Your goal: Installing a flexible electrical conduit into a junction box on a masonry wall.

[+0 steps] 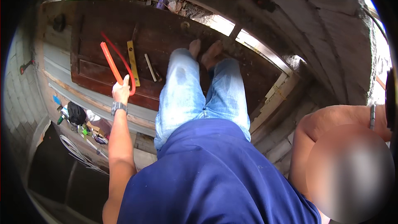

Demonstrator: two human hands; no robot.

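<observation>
My left hand [121, 90], with a dark watch on its wrist, is closed round the lower end of an orange tube [111, 63]. A thinner red curved length [124, 61] bends beside the same hand; whether both are one piece I cannot tell. Just beyond lies a yellow spirit level [132, 60] on a dark brown panelled wooden board [103, 20]. To its right rests a pale rod [150, 67], with a small dark piece near its lower end. My right arm is bent up at the right; my right hand [382, 121] shows only partly past a bracelet, its fingers hidden.
My bare feet [203, 52] stand on the board. Rough block walls [290, 20] rise at the right. Bright gaps and rubble [172, 5] show beyond the far edge. At lower left are a dark opening, a coiled white cable [76, 153] and a cluttered ledge [85, 120].
</observation>
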